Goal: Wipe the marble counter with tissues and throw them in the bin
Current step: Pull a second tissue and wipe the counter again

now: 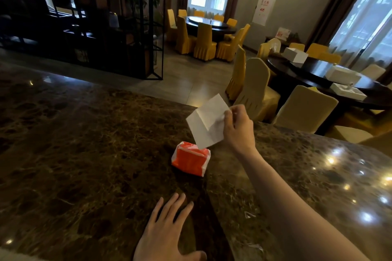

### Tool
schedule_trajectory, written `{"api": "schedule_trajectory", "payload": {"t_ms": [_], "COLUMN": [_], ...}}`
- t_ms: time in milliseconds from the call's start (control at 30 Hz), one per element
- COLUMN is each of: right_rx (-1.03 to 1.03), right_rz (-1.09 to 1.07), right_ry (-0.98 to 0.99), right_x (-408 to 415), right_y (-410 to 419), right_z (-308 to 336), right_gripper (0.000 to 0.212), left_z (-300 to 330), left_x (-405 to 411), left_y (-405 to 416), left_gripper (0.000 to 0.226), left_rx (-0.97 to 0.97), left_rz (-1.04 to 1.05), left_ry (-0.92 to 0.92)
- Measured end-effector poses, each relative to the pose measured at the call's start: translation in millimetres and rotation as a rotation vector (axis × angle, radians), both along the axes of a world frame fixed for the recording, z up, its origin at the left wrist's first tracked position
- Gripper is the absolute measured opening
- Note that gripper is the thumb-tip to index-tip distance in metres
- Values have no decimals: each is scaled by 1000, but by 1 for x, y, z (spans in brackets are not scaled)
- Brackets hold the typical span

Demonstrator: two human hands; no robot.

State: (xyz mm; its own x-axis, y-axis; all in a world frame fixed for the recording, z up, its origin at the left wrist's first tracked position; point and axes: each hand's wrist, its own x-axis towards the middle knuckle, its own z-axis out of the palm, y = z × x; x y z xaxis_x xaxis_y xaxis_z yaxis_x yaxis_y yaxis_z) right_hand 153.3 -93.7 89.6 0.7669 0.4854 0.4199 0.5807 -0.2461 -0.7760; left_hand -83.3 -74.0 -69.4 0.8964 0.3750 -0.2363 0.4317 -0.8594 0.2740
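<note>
A dark brown marble counter [89, 154] fills the lower part of the view. An orange and white tissue pack [191, 159] lies on it near the middle. My right hand [238, 127] pinches a white tissue [206, 122] by its upper right edge, held up just above the pack, with its lower corner still at the pack's top. My left hand [167, 233] rests flat on the counter near the front edge, fingers spread, holding nothing. No bin is in view.
Beyond the counter's far edge stand chairs in yellow and cream covers [256, 91] around a dark round table [318, 74] with white boxes. A black metal shelf [118, 27] stands at the back left. Another round table [210, 25] with yellow chairs is farther back.
</note>
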Motion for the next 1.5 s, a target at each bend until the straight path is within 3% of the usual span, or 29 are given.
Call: {"api": "schedule_trajectory", "payload": {"t_ms": [167,267,400,567,733,900,1000,1167,1333,1500], "right_rx": [-24,-92,-179,-366,-656,-679,-815,-900,-957,-894], "right_rz": [-87,-118,-235,45,332,186,252,137,-93,-58], "right_ry": [132,180,-12,-214,-27,-194,-282,-436,-352,-299], "right_x": [11,15,1,-44,-81,-85,-94,-96,-66,-65], "right_y": [-50,-103,-163,-199,-215,-217,-211,-211,-199,-185], "right_z": [-8,-31,-59,-89,-120,-127,-141,-160,-149,-147], "right_gripper": [6,15,22,17,32,40,53,49,47,43], "left_z": [-6,-6,-8,-9,-11,-11,-11,-6,5,10], "left_x": [-7,-10,-11,-11,-11,-10,-9,-6,-5,-1], "left_y": [-7,-9,-8,-10,-12,-12,-11,-12,-13,-14], "left_gripper": [121,120,118,117,118,118,118,120,124,120], "left_rx": [16,29,42,66,106,112,107,111,116,117], "left_rz": [35,53,66,66,70,78,83,91,74,74], "left_ry": [-105,-122,-137,-149,-142,-158,-154,-111,-47,-11]}}
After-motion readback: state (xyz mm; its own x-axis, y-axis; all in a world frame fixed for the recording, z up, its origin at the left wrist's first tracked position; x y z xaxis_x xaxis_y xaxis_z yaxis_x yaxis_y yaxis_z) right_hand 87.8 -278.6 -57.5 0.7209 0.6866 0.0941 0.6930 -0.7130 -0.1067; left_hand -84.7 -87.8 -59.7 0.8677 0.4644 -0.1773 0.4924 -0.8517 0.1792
